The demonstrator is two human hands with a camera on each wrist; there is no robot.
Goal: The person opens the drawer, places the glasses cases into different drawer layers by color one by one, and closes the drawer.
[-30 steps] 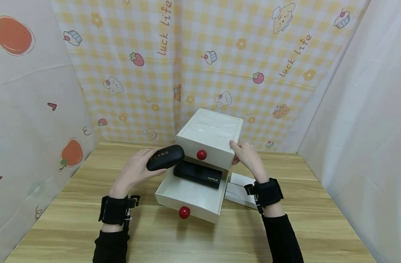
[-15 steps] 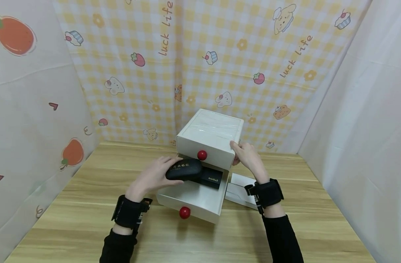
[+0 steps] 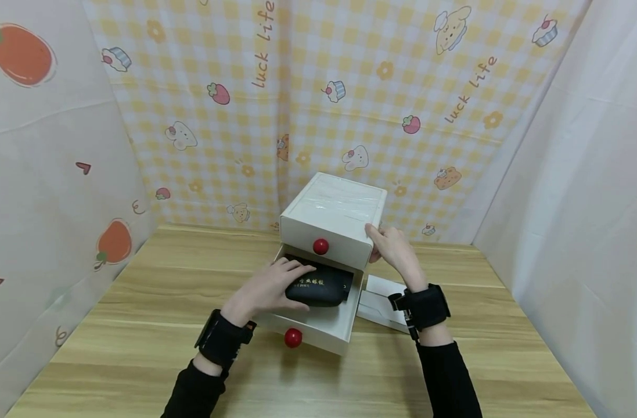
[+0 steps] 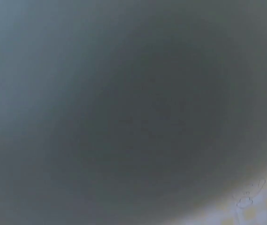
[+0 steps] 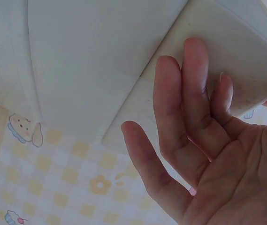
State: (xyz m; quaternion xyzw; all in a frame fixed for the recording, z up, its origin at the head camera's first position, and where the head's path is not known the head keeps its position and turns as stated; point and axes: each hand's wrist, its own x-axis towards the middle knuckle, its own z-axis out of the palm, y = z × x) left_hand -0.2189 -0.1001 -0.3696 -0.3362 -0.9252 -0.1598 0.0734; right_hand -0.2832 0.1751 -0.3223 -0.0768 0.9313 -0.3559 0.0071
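My left hand (image 3: 268, 290) holds a black glasses case (image 3: 318, 285) with gold lettering by its left end, thumb at the near side and fingers over the far side. The case is inside the pulled-out lower drawer (image 3: 331, 337), lying over a dark box (image 3: 346, 284) that it mostly hides. My right hand (image 3: 396, 252) grips the right edge of the white drawer cabinet (image 3: 339, 200), thumb on the top edge. In the right wrist view its fingers (image 5: 168, 89) lie along the cabinet's white side. A grey blur fills most of the left wrist view.
Red round knobs mark the upper drawer (image 3: 320, 247) and the lower one. A flat white piece (image 3: 383, 305) lies on the wooden table (image 3: 140, 325) right of the drawer, partly under my right wrist. A yellow checked curtain (image 3: 234, 145) hangs behind.
My left hand has carried the glasses case to the right and down into the lower drawer, over the dark box. The right hand and the cabinet stay where they were.
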